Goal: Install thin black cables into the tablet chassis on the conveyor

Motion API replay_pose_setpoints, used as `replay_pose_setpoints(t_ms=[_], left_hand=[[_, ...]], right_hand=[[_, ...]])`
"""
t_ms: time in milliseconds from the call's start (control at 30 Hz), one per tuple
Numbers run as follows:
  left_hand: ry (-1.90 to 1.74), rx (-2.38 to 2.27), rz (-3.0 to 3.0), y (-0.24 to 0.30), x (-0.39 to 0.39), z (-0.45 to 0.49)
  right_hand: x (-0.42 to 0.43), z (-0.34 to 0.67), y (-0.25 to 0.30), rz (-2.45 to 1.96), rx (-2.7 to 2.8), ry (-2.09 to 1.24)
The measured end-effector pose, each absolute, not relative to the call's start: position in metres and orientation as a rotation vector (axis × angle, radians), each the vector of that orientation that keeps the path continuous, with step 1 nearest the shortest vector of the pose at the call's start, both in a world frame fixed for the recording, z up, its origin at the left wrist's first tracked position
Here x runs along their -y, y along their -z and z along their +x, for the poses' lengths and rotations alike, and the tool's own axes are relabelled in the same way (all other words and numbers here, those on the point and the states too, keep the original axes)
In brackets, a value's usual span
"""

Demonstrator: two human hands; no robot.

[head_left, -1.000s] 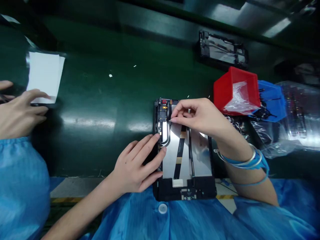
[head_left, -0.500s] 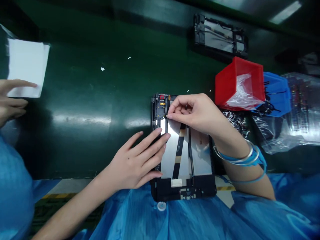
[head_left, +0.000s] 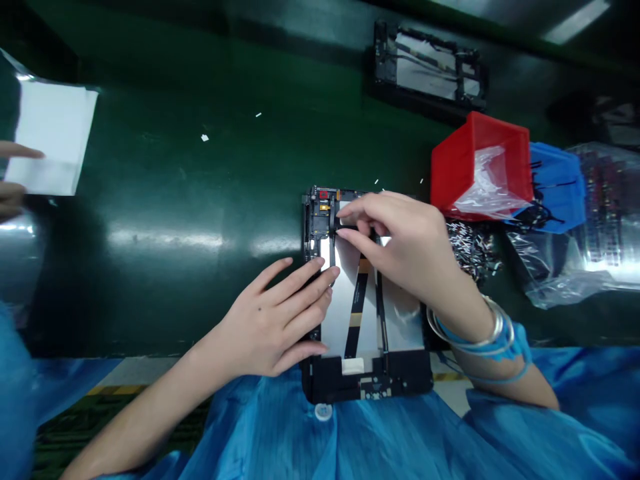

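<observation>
An opened tablet (head_left: 400, 320) lies before me at the table's front edge, its silvery inside facing up. A wide black flex cable (head_left: 357, 300) and a thinner black cable (head_left: 381, 310) run along it. My left hand (head_left: 283, 317) rests with outstretched fingers over the tablet's left side, fingertips near a narrow black strip (head_left: 333, 250). Beside the upper part of that strip is my right hand (head_left: 400, 237). Its thumb and index finger are a little apart, with nothing visible between them; the other fingers are curled and partly hidden.
At right stand a red bin (head_left: 453, 163) with clear plastic bags and a blue bin (head_left: 570, 190) with black cables. Small black-and-white parts (head_left: 473, 247) lie in front. Another opened device (head_left: 430, 70) is at the back. A co-worker's hand (head_left: 13, 180) is by white sheets (head_left: 57, 133) at left.
My right thumb and index finger have parted from a near pinch, and that hand has shifted slightly right. The device at the back sits further left; the co-worker's hand has drawn back left.
</observation>
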State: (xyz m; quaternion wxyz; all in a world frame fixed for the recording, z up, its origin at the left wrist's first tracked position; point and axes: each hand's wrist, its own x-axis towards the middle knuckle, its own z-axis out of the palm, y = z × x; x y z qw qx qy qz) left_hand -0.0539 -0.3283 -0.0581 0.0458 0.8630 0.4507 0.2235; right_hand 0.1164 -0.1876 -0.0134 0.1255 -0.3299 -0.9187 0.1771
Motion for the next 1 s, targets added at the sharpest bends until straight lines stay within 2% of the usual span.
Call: replay_pose_setpoints(t_ms=[67,167,367,467,567,633,733,833,1000], left_hand=[[-0.693,-1.377,2.638,0.058,0.328,-0.054],[-0.711,-1.375,2.628,0.06,0.328,-0.054],[-0.759,-1.395,2.571,0.063,0.331,-0.051],[-0.898,-1.442,2.445,0.063,0.342,-0.047],[-1.056,-1.696,2.158,0.065,0.364,-0.036],[-0.993,-1.893,1.943,0.068,0.38,-0.026],[-0.861,-1.902,1.76,0.07,0.396,-0.01],[-0.856,-1.856,1.66,0.067,0.4,-0.001],[-0.835,-1.911,1.596,0.062,0.407,-0.016]], right_hand=[[0.202,0.128,0.013,-0.776,2.75,-0.2],[0.22,0.143,0.019,-0.534,2.852,0.067],[0.221,0.142,0.031,-0.57,2.871,0.249],[0.218,0.149,0.024,-0.749,2.775,0.16],[0.226,0.174,0.019,-1.045,2.552,0.045],[0.238,0.193,0.023,-1.302,2.424,-0.012],[0.257,0.211,0.035,-1.593,2.382,-0.25],[0.27,0.213,0.04,-1.634,2.349,-0.572],[0.27,0.199,0.02,-1.531,2.13,-0.768]])
